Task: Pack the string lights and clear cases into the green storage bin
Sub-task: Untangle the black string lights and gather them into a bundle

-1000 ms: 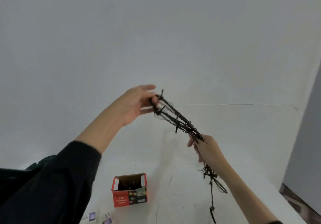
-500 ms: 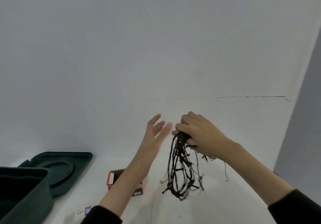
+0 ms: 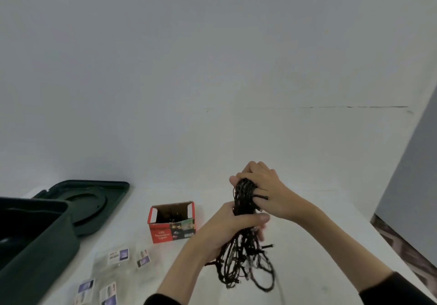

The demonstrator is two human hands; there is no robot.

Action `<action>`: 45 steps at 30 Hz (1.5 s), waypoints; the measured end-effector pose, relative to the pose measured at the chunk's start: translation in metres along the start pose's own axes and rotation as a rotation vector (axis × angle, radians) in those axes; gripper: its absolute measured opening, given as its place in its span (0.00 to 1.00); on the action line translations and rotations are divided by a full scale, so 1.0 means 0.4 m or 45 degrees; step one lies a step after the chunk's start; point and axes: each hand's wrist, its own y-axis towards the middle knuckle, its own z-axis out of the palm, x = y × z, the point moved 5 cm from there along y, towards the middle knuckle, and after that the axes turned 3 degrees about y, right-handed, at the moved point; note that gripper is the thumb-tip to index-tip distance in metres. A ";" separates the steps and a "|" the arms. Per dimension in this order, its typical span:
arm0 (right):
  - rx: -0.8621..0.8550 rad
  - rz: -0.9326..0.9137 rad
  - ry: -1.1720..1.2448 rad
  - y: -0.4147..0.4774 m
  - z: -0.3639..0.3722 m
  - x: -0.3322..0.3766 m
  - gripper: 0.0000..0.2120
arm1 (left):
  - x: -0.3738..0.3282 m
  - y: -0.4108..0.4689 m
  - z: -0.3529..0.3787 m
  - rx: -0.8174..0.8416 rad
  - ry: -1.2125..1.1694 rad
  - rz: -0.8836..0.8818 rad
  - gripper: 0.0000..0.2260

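Judging by the white table point(image 3: 307, 210), sits early in the packing. Finds the green storage bin point(image 3: 35, 245) open at the left edge, inside dark and mostly cut off, so cannot tell whether anything lies in it yet. Has the lid point(image 3: 94, 200) flat on the table just behind the bin. Holds the string lights point(image 3: 246, 252) as one dark bundle in mid-air over the table's right half, well apart from the bin: not packed. Leaves a red carton point(image 3: 172, 222) open-topped between bin and bundle, with something dark inside, too dim to name. Leaves the clear cases point(image 3: 118, 256) flat on the table near the bin's front corner, also unpacked. Grips the bundle's middle with the left hand point(image 3: 224, 229), fingers curled round the wires. Clasps the top of the loops with the right hand point(image 3: 267, 191), fingers wrapped over them. Remains to carry lights and cases across and set them in.

Against half a second earlier: closes the left hand on the bundle, where it was spread open beside the wires and apart from them. Gathers the loops tighter. Takes in more of the table, bringing the cases into view.
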 end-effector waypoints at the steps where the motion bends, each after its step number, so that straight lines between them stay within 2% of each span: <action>1: 0.034 0.042 0.123 -0.003 0.002 -0.005 0.11 | 0.008 -0.003 -0.005 -0.002 0.032 -0.043 0.03; 3: 0.065 0.166 0.303 -0.009 0.012 -0.034 0.12 | 0.024 -0.013 -0.015 0.023 0.150 -0.138 0.06; 6: 0.151 0.309 0.453 -0.027 0.028 -0.071 0.10 | 0.028 -0.016 -0.055 0.044 0.580 -0.252 0.12; 8: 0.235 0.326 0.616 -0.040 0.040 -0.079 0.07 | 0.037 -0.014 -0.085 0.019 0.747 -0.290 0.10; 11: 0.305 0.268 0.843 -0.044 0.051 -0.081 0.05 | 0.050 -0.014 -0.114 -0.023 0.786 -0.302 0.07; 15: 0.306 0.212 1.164 -0.034 0.073 -0.092 0.04 | 0.066 -0.035 -0.137 -0.006 0.727 -0.387 0.11; 19: 0.141 0.272 1.554 -0.016 0.110 -0.117 0.06 | 0.070 -0.052 -0.156 -0.037 0.527 -0.428 0.10; 21: 0.019 0.340 1.825 0.000 0.143 -0.131 0.07 | 0.061 -0.053 -0.172 -0.179 0.427 -0.361 0.10; 24: -0.114 0.437 2.100 0.029 0.196 -0.122 0.05 | 0.045 -0.047 -0.184 -0.440 -0.013 -0.220 0.06; 26: -0.171 0.485 2.126 0.042 0.234 -0.102 0.16 | 0.045 -0.038 -0.189 -0.611 -0.372 -0.166 0.07; 27: -0.197 0.493 2.063 0.054 0.254 -0.092 0.16 | 0.044 -0.027 -0.197 -0.653 -0.563 -0.128 0.08; 29: -0.249 0.533 1.904 0.072 0.294 -0.060 0.07 | 0.025 -0.005 -0.199 -0.624 -0.877 -0.009 0.08; 30: -0.278 0.521 1.930 0.083 0.310 -0.033 0.08 | 0.015 0.003 -0.206 -0.610 -0.950 0.034 0.08; 33: -0.284 0.538 2.259 0.106 0.346 0.038 0.25 | 0.006 0.017 -0.239 -0.670 -0.967 0.031 0.07; 35: -0.358 0.642 2.258 0.118 0.369 0.047 0.33 | 0.023 0.023 -0.259 -0.782 -1.072 -0.004 0.08; 37: -0.464 0.686 2.202 0.123 0.388 0.049 0.38 | 0.037 0.026 -0.270 -0.893 -1.179 -0.030 0.05; 38: -0.488 0.692 2.175 0.125 0.394 0.051 0.35 | 0.044 0.028 -0.279 -0.928 -1.173 -0.034 0.05; 40: -0.453 0.712 2.142 0.131 0.410 0.050 0.23 | 0.059 0.029 -0.310 -0.959 -1.125 -0.022 0.07; 43: -0.243 0.654 2.077 0.132 0.417 0.050 0.19 | 0.063 0.013 -0.385 -1.023 -1.166 0.069 0.09; 45: -0.278 0.652 1.907 0.127 0.401 0.019 0.16 | 0.053 -0.004 -0.451 -1.044 -1.157 0.145 0.10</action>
